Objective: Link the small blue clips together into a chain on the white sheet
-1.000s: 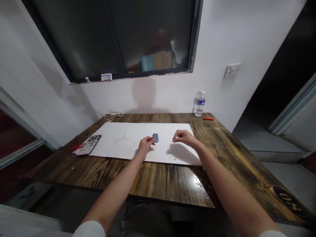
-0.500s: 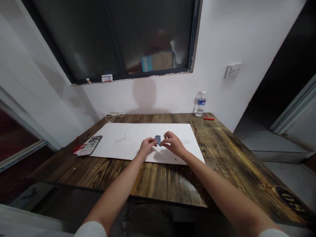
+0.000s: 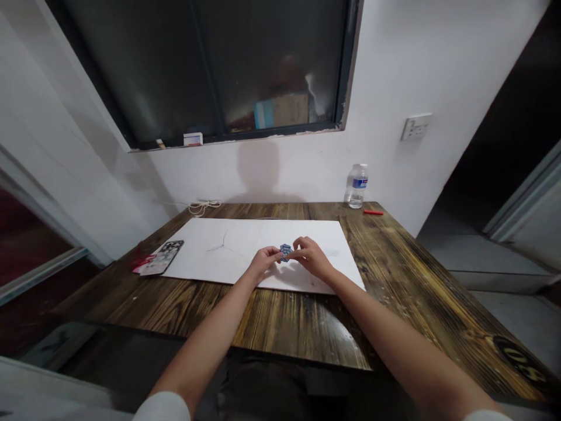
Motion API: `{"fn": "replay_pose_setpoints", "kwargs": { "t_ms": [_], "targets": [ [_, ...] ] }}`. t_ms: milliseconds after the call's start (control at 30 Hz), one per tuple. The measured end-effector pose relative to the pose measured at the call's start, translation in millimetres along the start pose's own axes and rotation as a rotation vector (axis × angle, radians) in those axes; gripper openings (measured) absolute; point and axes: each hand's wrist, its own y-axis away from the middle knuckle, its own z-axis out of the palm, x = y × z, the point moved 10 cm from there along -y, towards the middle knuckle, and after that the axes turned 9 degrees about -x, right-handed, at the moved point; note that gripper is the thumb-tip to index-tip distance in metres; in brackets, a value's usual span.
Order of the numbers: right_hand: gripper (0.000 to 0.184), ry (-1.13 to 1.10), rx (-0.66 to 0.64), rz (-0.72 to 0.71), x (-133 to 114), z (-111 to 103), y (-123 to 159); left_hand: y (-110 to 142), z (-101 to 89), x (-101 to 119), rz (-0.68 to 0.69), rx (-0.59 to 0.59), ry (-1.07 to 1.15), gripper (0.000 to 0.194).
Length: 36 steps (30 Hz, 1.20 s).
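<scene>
A small blue-and-white patterned piece [image 3: 286, 252], too small to identify, sits just above the white sheet [image 3: 307, 234] near its middle. My left hand [image 3: 265, 261] comes in from its left side, with the fingertips pinched on it. My right hand [image 3: 312, 257] meets it from the right, and its fingertips touch the same piece. The fingers hide part of the piece. Both forearms rest low over the dark wooden table [image 3: 280, 316].
Left of the sheet lie a phone in a patterned case [image 3: 162, 257] and a red item [image 3: 141, 264]. Faint dark lines mark the sheet. A white cord [image 3: 204, 206], a water bottle [image 3: 357, 187] and a red stick [image 3: 373, 212] lie along the far table edge, against the wall.
My right hand has moved left from apart to the blue piece. The piece has turned from an upright strip to an angled position and shifted slightly right, now between both hands.
</scene>
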Motion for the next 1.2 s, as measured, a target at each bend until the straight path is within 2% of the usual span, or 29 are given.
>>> {"fn": "replay_pose_setpoints", "kwargs": {
  "t_ms": [233, 467, 633, 767, 900, 1000, 1133, 1200],
  "targets": [
    [0.026, -0.165, -0.032, -0.007, -1, 6, 0, 1, 5.2, 0, 0.007, -0.060, -0.018, 0.027],
    [0.024, -0.394, -0.076, 0.065, 5, 15, -3, 1, 1.9, -2, 0.000, -0.044, -0.020, 0.028],
    [0.012, -0.412, -0.158, 0.043, -2, 26, -3, 1, 9.9, -4, 0.001, -0.103, -0.064, 0.031],
    [0.016, -0.407, -0.178, 0.029, -8, 28, -3, 3, 11.1, -2, 0.008, -0.092, -0.091, 0.030],
    [0.027, -0.404, -0.164, 0.026, -10, 24, -4, 2, 4.5, -1, 0.013, -0.032, -0.084, 0.026],
    [0.027, -0.378, -0.080, 0.104, 6, 12, -3, 1, -1.0, 0, 0.021, 0.009, -0.073, 0.027],
    [0.020, -0.201, 0.083, 0.312, 49, -21, 9, 0, -7.7, -3, 0.013, 0.067, -0.041, 0.029],
    [0.018, -0.015, 0.052, 0.413, 68, -36, 17, 0, -9.8, -4, 0.017, 0.088, -0.028, 0.029]
  ]
}}
